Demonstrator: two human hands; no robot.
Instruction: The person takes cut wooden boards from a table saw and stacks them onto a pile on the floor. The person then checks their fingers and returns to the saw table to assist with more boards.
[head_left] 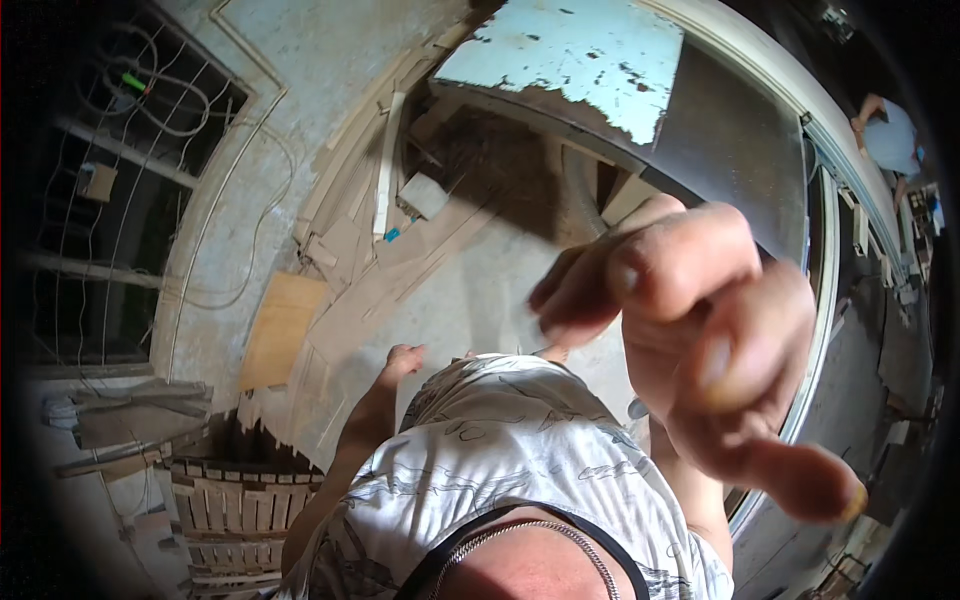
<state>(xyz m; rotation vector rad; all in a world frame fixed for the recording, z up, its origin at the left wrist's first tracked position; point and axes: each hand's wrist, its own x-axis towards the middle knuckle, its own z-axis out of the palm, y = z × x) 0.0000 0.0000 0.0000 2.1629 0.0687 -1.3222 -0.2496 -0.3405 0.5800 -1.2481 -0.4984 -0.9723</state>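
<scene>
My right hand (705,320) is raised close to the camera and looks very large. Its fingers are bent but apart, the thumb pointing away, and nothing shows in its grasp. Behind it stands a bench with a dark top (735,140), partly covered by a chipped pale-blue panel (570,55). My left hand (404,360) hangs low beside my patterned white shirt (490,450), small in the picture. Its fingers seem slightly apart, with no object visible in them. The nearest thing to it is the floor with wooden boards.
Scrap boards (345,260) lie along the wall at left, near a plywood piece (282,330) and a whitish block (424,196). A slatted wooden stack (240,510) stands at lower left. A barred window (120,200) has a cable on it. Another person (890,140) is at far right.
</scene>
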